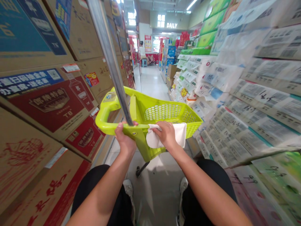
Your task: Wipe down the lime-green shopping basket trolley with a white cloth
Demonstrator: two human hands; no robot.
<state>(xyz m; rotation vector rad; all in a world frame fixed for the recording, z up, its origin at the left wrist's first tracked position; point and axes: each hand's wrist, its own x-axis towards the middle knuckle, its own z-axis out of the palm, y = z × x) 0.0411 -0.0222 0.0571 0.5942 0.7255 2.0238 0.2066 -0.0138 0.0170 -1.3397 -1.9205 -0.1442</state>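
Shop aisle (150,77): green basket (150,103) is parked just past the left hand (126,139), rim gripped by it; white cloth (180,134) is clutched over that rim, under the right hand (167,133).

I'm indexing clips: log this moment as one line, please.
left hand: on rim of green basket beside metal pole; right hand: holding white cloth against basket's side; surroundings: stacked cartons

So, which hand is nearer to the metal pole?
Left: the left hand grips the rim of the green basket beside the lower end of the metal pole. The right hand is farther along that rim, holding a white cloth.
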